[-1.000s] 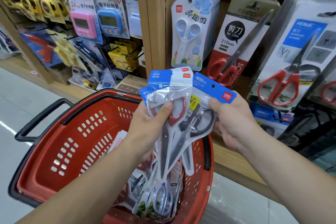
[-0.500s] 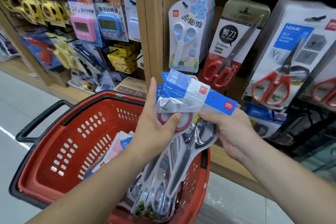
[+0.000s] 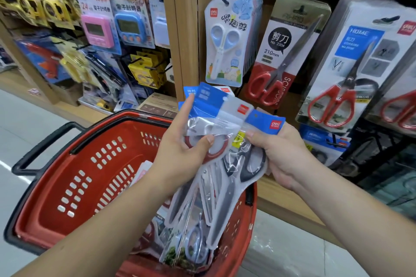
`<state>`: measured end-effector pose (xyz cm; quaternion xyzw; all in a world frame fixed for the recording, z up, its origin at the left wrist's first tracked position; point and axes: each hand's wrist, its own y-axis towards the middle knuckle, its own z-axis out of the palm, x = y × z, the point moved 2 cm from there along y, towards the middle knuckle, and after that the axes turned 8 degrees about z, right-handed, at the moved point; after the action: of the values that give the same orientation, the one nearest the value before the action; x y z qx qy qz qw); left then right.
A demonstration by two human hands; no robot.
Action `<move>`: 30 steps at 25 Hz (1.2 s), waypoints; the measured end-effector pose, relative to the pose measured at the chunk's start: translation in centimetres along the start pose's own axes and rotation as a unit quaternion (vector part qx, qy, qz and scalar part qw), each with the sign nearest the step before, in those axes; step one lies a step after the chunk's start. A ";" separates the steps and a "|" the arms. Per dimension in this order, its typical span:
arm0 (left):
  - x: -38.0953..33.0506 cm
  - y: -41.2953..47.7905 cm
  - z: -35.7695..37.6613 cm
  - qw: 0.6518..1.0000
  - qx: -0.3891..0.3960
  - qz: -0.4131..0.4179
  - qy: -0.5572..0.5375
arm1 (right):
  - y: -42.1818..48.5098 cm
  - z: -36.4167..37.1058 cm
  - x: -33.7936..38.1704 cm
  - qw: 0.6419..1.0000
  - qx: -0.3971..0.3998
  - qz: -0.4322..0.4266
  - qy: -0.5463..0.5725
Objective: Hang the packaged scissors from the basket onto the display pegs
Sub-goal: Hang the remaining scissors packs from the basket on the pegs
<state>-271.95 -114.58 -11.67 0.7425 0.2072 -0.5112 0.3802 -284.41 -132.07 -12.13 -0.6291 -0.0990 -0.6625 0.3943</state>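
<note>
Plastic scissor packs (image 3: pixel 225 177) sit as before, pinched by my left hand (image 3: pixel 182 155) and right hand (image 3: pixel 283 155), long axes slanting, tips down-left toward basket (image 3: pixel 67 186).

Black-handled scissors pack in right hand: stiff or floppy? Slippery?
The black-handled scissors pack is a creased pouch, so probably floppy at its blue header. Likely stiff along the blades. Glossy film looks slippery where the right hand pinches it.
</note>
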 end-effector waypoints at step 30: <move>-5.1 -7.3 20.9 0.993 0.046 -0.064 -0.092 | -7.8 -21.8 1.1 0.951 -0.268 -0.118 -0.099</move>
<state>-291.64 -125.85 -13.48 0.6937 0.1951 -0.6099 0.3297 -305.79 -140.93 -12.38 -0.7578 -0.0292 -0.6409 0.1185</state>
